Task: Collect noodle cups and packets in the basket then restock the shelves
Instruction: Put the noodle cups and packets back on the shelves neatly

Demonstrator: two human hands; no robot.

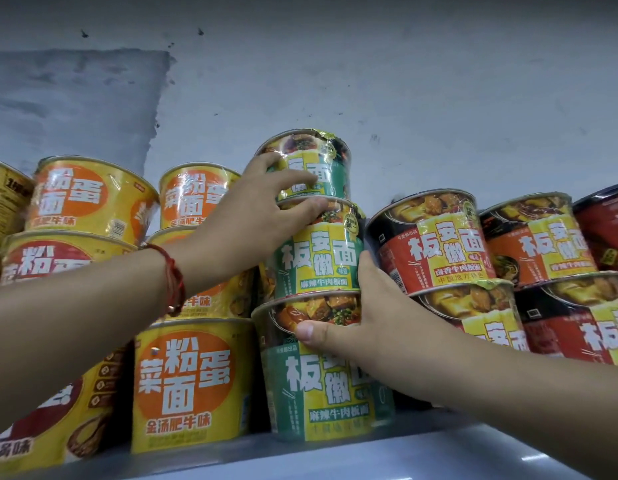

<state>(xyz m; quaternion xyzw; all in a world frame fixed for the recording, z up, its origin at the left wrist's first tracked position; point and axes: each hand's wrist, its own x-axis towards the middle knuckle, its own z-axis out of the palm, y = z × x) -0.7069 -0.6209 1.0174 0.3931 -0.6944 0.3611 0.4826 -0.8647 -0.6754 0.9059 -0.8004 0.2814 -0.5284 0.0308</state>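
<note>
While three green and yellow plastic-wrapped noodle cups stand stacked on the grey metal shelf (439,455), the left hand (245,216) curls round the top green cup (311,164). The right hand (366,317) grips the middle green cup (318,254), marked 安徽板面. Yellow round noodle cups (189,386) beside them read 粉面菜蛋.

The right hand (366,317) hides part of the bottom green cup (321,386); the dark-red cup (603,226) is cut by the right edge, its label apparently unreadable.
</note>
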